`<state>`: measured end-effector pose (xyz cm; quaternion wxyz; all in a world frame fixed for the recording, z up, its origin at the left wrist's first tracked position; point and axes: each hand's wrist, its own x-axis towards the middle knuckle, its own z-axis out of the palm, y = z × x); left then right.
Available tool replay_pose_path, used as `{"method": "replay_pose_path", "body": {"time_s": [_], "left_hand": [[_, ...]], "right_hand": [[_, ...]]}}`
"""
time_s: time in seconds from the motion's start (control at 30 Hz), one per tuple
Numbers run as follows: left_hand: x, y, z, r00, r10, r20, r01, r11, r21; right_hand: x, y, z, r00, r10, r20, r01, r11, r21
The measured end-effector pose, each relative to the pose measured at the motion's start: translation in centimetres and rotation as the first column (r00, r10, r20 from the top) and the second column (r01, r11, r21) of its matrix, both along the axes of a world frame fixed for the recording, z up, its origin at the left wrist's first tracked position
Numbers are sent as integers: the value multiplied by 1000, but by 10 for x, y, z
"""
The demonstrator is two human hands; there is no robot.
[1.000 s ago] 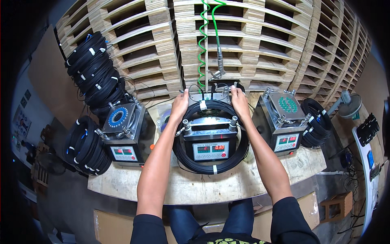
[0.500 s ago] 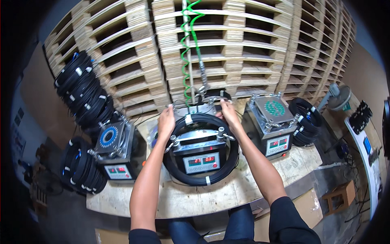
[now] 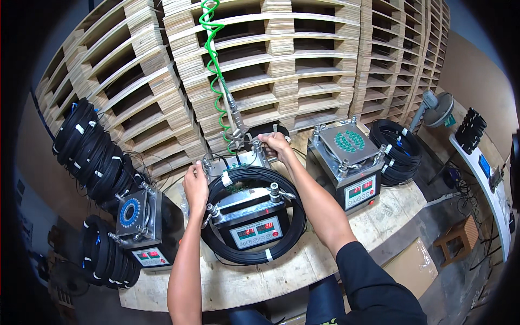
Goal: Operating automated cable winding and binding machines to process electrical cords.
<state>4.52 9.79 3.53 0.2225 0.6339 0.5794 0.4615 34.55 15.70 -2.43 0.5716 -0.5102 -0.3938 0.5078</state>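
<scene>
Head view, centre of the frame: a metal box unit (image 3: 250,216) with a red-digit panel stands on the wooden surface (image 3: 260,281), and a black cable coil (image 3: 295,214) lies looped around it. The left hand (image 3: 195,187) is closed on the coil's left rim beside a corner post. The right hand (image 3: 275,145) has shifted since the earlier pictures, when both hands held the coil's upper edge: it now pinches a fitting at the unit's far side, just below the green spiral hose (image 3: 216,70). The coil thus appears seated, with attention passing to the rear connection. Similar units sit at lower left (image 3: 142,227) and right (image 3: 352,162), with pallets (image 3: 303,70) stacked behind.
</scene>
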Motion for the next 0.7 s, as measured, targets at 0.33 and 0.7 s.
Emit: {"method": "replay_pose_path", "body": {"time_s": [0.33, 0.7], "left_hand": [[-7, 3, -1, 1000, -11, 4, 11, 999, 50], [-4, 5, -7, 1000, -27, 16, 25, 997, 78]], "right_hand": [[7, -20, 4, 999, -24, -46, 26, 999, 47], [10, -20, 21, 818, -260, 513, 193, 964, 181]]}}
